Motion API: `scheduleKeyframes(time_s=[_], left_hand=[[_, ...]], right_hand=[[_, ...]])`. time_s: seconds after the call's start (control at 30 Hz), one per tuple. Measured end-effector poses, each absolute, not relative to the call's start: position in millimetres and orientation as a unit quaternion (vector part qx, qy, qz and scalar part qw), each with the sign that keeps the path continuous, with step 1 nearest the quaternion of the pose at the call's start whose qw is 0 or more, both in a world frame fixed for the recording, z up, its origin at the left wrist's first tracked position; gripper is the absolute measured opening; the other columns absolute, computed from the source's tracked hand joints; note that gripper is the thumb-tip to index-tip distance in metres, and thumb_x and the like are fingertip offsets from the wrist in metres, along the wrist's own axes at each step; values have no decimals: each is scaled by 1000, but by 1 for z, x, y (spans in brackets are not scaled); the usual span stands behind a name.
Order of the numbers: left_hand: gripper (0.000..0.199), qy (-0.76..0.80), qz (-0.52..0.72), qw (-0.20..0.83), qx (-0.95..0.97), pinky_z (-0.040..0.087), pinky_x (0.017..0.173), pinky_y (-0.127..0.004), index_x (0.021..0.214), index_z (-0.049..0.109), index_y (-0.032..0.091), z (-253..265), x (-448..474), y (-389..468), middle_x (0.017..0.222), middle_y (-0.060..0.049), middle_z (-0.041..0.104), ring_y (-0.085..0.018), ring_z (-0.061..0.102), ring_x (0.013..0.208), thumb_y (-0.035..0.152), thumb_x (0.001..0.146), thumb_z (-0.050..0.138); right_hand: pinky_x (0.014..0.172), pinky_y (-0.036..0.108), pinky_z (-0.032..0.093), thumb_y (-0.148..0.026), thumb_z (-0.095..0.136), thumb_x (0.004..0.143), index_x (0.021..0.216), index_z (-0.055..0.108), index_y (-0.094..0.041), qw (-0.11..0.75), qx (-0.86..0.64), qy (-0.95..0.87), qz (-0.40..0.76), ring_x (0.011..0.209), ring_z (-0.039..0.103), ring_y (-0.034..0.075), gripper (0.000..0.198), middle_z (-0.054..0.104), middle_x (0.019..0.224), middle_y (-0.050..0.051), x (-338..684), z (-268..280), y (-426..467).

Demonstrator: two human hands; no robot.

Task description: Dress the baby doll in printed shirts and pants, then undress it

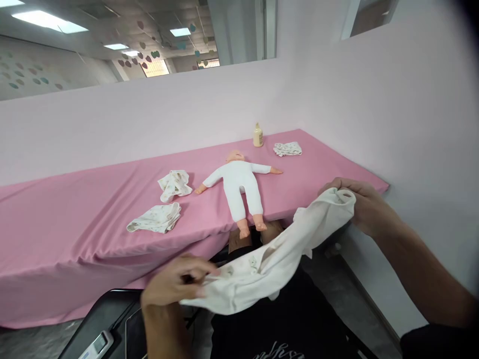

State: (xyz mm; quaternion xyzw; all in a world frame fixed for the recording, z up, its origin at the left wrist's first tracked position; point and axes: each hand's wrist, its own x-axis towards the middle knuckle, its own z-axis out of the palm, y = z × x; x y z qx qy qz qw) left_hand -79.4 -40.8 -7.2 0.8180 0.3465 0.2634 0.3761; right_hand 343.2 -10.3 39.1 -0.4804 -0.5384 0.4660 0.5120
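Note:
A white baby garment (277,259) with small printed figures is stretched slantwise above my lap. My right hand (361,204) grips its upper right end. At the lower left end, my left hand (179,281) pinches the cloth between thumb and fingers, slightly blurred. Beyond the garment, a baby doll (241,184) in a white bodysuit lies on its back on the pink-covered table (93,219), arms spread and feet at the near edge.
Two crumpled printed cloths, one (174,185) behind the other (155,218), lie left of the doll. A folded cloth (287,149) and a cream pump bottle (258,135) stand at the back right. A black chair (112,309) holding a small grey device (98,345) is at lower left. A wall (422,149) bounds the right.

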Motion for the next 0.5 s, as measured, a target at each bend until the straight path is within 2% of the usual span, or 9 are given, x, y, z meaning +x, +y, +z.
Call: scheduleKeyframes(time_s=[0.07,0.13,0.2,0.3,0.37,0.5], left_hand=[[38,390,194,472,766,36,48,-21,120,67,25,-33,-40,-42,60,4,51,-10,46,51,47,90,64],[53,397,246,512,721,46,62,-25,129,60,23,-54,6,-38,82,0,60,-12,54,67,48,83,72],[64,365,292,497,731,49,79,-29,129,59,22,-67,46,-31,106,-6,62,-16,57,88,48,74,81],[37,332,293,482,756,46,78,-30,97,69,16,-69,78,-24,89,-4,62,-16,54,82,50,82,72],[37,342,299,481,750,44,73,-28,82,67,15,-64,79,-23,78,-2,60,-15,52,74,51,87,67],[36,383,343,455,727,41,67,-27,75,65,15,-54,53,-26,73,-2,61,-13,51,70,49,87,68]], right_hand=[[52,26,42,-22,66,77,73,65,-20,507,-435,-515,538,62,57,15,4,66,75,2,327,42,-19],[53,26,43,-21,66,78,72,64,-20,490,-388,-507,593,60,56,14,7,65,73,1,310,44,-24],[52,25,42,-23,65,81,72,62,-19,467,-350,-515,628,58,53,12,10,62,70,0,296,45,-27],[51,25,41,-26,63,82,71,57,-20,450,-339,-547,619,57,50,12,14,59,70,0,287,46,-29],[52,26,43,-29,62,82,71,54,-20,465,-345,-563,590,59,51,13,16,60,74,1,291,47,-29],[54,29,46,-32,62,83,70,54,-22,502,-370,-561,545,62,54,15,18,59,75,1,310,46,-26]])
